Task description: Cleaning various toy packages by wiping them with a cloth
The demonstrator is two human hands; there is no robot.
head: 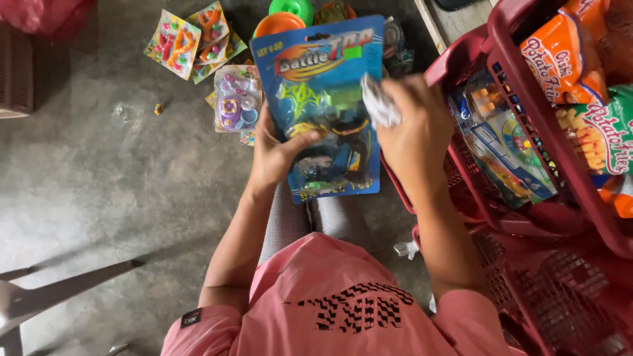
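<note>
Seated person, head view looking down at lap, concrete floor [99,178] under everything.

Left hand [277,155] holds a blue toy pack [316,86] by its left edge, thumb across the front over the clear blister, fingers behind. Grip closed on the card. Pack is upright over the knees, tilted slightly, toy parts visible inside the blister.

Right hand [415,132] is closed around a crumpled white cloth [379,105], pressing it on the pack's right edge, near the blister. Looks like wiping the pack's front; judging by cloth position, wipe is underway on the right side, can't tell how much of the card is already done.

More toy packs [198,39] lie on the floor past the pack, toward the top edge of view: coloured carded toys, plus a green disc [293,8] and an orange one [280,23]. Can't tell if they are wiped.

Right of the person, red baskets [527,112], stacked. Upper ones hold snack bags [573,59] and a boxed toy [508,142]; the lower basket near the right elbow shows mostly bare mesh.

Metal chair leg [59,293] at bottom-left, well apart from the hands.
</note>
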